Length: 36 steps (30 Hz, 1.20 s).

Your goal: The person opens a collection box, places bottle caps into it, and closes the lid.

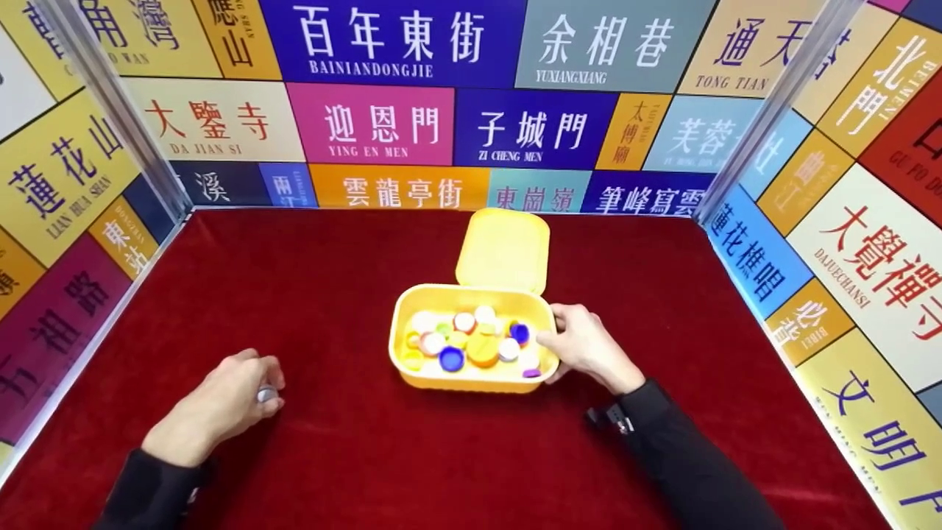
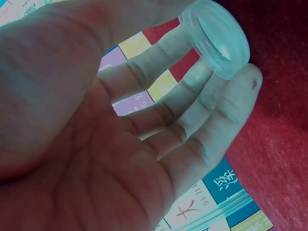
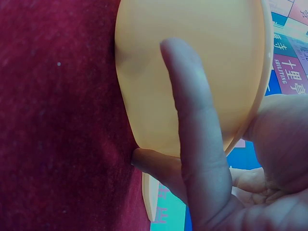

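Note:
My left hand is over the cloth on the left and pinches a small translucent plastic cap between thumb and fingertips. In the left wrist view the cap appears tilted on its side, its hollow partly showing. To the right, an open yellow plastic box holds several bottle caps, among them a blue cap and an orange cap. My right hand grips the box's right end, thumb at the rim. Two fingers lie along the outer wall in the right wrist view.
The box's yellow lid lies folded back behind it. Dark red cloth covers the table. Panels with large printed characters stand at the back and both sides, joined by metal corner posts.

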{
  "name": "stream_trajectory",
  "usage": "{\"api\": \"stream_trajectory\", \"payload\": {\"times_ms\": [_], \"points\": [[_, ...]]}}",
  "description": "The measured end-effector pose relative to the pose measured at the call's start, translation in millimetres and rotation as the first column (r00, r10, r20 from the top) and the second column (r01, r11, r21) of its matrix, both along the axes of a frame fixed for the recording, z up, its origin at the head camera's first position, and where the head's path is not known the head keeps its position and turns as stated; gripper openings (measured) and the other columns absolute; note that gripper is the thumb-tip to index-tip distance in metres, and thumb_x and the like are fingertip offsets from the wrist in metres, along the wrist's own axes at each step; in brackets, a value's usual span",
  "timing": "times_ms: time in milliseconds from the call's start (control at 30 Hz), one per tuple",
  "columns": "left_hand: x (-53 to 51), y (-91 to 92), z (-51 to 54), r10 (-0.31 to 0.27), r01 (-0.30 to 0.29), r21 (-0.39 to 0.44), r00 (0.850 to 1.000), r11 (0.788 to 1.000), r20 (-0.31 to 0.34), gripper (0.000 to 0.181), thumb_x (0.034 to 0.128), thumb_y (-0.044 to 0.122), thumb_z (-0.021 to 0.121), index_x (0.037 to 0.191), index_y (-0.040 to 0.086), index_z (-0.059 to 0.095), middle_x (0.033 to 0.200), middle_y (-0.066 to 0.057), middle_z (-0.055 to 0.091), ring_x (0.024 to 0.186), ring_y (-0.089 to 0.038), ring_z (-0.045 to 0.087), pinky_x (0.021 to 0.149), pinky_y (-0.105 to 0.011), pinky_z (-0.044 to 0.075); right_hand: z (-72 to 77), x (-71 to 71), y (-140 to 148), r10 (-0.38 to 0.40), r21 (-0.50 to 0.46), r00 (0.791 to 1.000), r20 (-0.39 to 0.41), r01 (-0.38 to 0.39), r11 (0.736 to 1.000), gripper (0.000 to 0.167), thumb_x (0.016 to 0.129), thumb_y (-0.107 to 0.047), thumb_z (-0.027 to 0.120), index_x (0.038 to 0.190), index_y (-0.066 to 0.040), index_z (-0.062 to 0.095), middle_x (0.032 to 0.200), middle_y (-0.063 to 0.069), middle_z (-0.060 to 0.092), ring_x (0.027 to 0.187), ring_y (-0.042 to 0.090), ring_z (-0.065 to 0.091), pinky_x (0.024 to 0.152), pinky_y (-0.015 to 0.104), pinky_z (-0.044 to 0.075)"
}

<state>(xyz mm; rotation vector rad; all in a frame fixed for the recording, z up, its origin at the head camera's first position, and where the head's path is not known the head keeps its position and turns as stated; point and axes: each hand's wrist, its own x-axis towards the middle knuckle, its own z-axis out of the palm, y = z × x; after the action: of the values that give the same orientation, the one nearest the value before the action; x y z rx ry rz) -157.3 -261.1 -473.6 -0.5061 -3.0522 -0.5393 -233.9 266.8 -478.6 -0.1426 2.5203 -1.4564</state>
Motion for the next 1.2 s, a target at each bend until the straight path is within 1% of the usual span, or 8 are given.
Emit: {"api": "stream_trajectory", "payload": {"times_ms": [300,400,467,633,767,867,1033,1200], "points": [[-3.8,2.4,2.2,-0.039,0.039,0.011,0.997,0.999,-0.070,0.021,0.0830,0.001,0.093,0.092,0.010,0.077,0.090,-0.009,0.067,0.076,-0.020,0.064,0.069,-0.040,0.056,0.3,0.1,0.6,0.005,-0.010,1.000,-0.003,-0.005,1.000,0.036,0.106,-0.005,0.072,0.141,-0.001,0.076,0.119,0.023,0.086,0.074,0.032,0.085,0.058,0.051,0.070],[-7.6,8.3,7.9,-0.054,0.057,0.027,0.991,0.998,-0.122,0.021,0.0844,0.001,0.093,0.095,0.009,0.077,0.092,-0.011,0.068,0.078,-0.022,0.067,0.069,-0.043,0.060,0.8,0.5,1.1,0.005,-0.002,1.000,-0.009,-0.005,1.000,0.036,0.106,-0.007,0.073,0.141,-0.002,0.076,0.117,0.023,0.086,0.072,0.031,0.085,0.058,0.050,0.070],[-11.7,14.7,12.5,-0.069,0.078,0.046,0.982,0.996,-0.176,0.020,0.0853,0.000,0.092,0.096,0.009,0.078,0.094,-0.011,0.069,0.079,-0.023,0.069,0.070,-0.045,0.062,0.9,0.7,1.4,0.002,0.003,1.000,-0.011,-0.002,1.000,0.036,0.106,-0.007,0.073,0.142,-0.003,0.076,0.116,0.023,0.086,0.071,0.030,0.085,0.058,0.050,0.070],[-25.6,39.4,23.6,-0.110,0.151,0.107,0.941,0.983,-0.321,0.019,0.0890,0.000,0.092,0.103,0.008,0.081,0.099,-0.012,0.070,0.083,-0.023,0.069,0.077,-0.048,0.066,0.4,0.4,1.0,-0.005,0.010,1.000,-0.009,0.005,1.000,0.035,0.106,-0.007,0.073,0.140,-0.003,0.077,0.113,0.022,0.086,0.071,0.030,0.085,0.058,0.049,0.070],[-39.4,65.4,30.8,-0.134,0.205,0.153,0.916,0.967,-0.379,0.020,0.0922,0.002,0.092,0.109,0.005,0.083,0.104,-0.015,0.073,0.088,-0.027,0.072,0.083,-0.049,0.069,0.1,0.2,0.7,-0.003,0.006,1.000,-0.008,0.003,1.000,0.036,0.106,-0.007,0.073,0.141,-0.003,0.076,0.114,0.022,0.086,0.071,0.030,0.085,0.057,0.050,0.070],[-49.5,85.1,34.2,-0.149,0.233,0.172,0.906,0.957,-0.396,0.021,0.0941,0.004,0.092,0.113,0.004,0.084,0.108,-0.016,0.074,0.093,-0.030,0.075,0.087,-0.049,0.070,-0.2,-0.2,0.4,-0.003,0.001,1.000,-0.004,0.003,1.000,0.036,0.106,-0.007,0.073,0.141,-0.003,0.076,0.115,0.023,0.086,0.072,0.031,0.085,0.057,0.050,0.070],[-62.1,116.0,37.1,-0.182,0.271,0.180,0.899,0.946,-0.397,0.021,0.0972,0.006,0.090,0.117,0.002,0.085,0.111,-0.017,0.074,0.097,-0.031,0.076,0.092,-0.047,0.070,-0.8,-1.2,-0.4,-0.003,-0.006,1.000,0.003,0.003,1.000,0.036,0.106,-0.006,0.073,0.141,-0.003,0.076,0.116,0.022,0.086,0.073,0.031,0.085,0.058,0.050,0.070],[-73.9,141.8,34.2,-0.249,0.334,0.165,0.886,0.928,-0.391,0.021,0.0986,0.005,0.088,0.119,0.001,0.084,0.112,-0.017,0.073,0.096,-0.030,0.075,0.092,-0.044,0.070,-0.3,-0.2,0.0,-0.008,0.001,1.000,-0.004,0.008,1.000,0.036,0.104,-0.005,0.071,0.139,-0.002,0.077,0.116,0.023,0.086,0.072,0.031,0.085,0.057,0.049,0.070]]}}
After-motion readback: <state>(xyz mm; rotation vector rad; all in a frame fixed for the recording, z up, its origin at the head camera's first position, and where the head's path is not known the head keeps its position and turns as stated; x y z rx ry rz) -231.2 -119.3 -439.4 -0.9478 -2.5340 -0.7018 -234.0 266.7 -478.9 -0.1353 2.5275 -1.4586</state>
